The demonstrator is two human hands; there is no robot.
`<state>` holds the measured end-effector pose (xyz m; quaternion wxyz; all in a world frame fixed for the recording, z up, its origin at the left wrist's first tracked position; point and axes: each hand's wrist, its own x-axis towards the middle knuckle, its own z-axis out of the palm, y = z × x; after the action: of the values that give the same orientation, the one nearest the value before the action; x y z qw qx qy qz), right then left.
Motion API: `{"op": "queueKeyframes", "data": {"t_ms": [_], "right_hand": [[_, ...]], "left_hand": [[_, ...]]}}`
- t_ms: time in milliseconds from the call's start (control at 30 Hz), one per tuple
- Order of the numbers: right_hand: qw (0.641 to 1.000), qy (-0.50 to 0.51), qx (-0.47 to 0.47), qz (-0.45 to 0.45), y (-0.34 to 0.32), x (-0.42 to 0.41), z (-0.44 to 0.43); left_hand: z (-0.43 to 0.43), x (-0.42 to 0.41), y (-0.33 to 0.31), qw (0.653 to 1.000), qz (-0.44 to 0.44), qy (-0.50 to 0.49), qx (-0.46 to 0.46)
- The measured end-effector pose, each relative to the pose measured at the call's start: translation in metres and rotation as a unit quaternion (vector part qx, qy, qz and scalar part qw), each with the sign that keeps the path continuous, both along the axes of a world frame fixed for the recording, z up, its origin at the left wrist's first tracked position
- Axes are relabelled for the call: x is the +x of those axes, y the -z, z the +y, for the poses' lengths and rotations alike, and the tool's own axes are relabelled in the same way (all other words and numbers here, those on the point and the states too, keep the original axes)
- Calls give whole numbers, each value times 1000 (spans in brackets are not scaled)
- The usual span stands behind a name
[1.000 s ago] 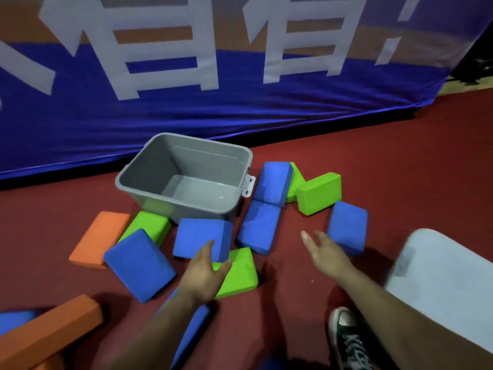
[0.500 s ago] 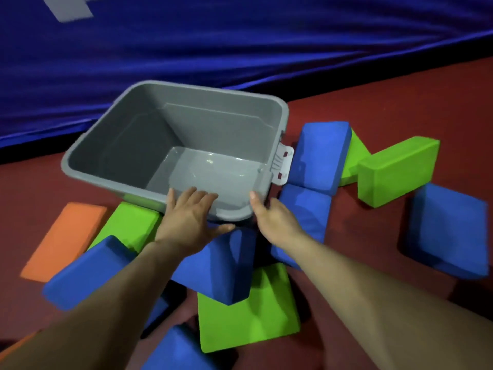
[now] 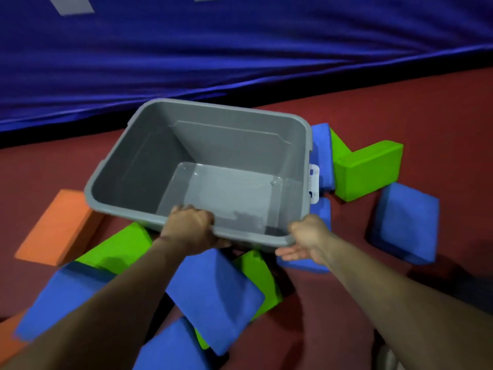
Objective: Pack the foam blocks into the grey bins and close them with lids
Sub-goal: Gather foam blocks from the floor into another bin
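Grey bin (image 3: 149, 166) pulled closer; left hand (image 3: 190, 228), right hand (image 3: 306, 237) grip rim.

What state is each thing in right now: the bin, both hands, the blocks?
grey bin: open, empty, no lid on it.
left hand: grips the bin's near rim.
right hand: holds the rim's near right corner, fingers under it.
foam blocks: loose on the floor, none packed.

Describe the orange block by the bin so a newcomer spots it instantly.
Find the grey bin in the middle of the red floor. Off its left side lies a flat orange block. Its neighbours, a green block and a blue block, differ in colour; the other orange block is cut off at the bottom-left corner.
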<state>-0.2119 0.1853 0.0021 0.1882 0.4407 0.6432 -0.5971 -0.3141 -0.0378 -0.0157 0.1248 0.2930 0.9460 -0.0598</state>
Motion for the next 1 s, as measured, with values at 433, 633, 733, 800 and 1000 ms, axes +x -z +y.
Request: {"op": "queueKeyframes", "data": {"t_ms": [433, 633, 733, 800, 1000], "right_hand": [[993, -54, 20, -102, -16, 151, 45], [996, 3, 72, -61, -13, 187, 38], [985, -16, 163, -60, -22, 205, 26], [981, -50, 182, -45, -32, 213, 13], [980, -104, 170, -14, -43, 234, -45]], "left_hand": [[-4, 182, -15, 994, -108, -33, -11], [-34, 194, -31, 990, -101, -4, 98], [-51, 213, -49, 987, -89, -25, 131], [-57, 228, -64, 983, -96, -59, 148], [-88, 283, -55, 941, -145, -220, 212]]}}
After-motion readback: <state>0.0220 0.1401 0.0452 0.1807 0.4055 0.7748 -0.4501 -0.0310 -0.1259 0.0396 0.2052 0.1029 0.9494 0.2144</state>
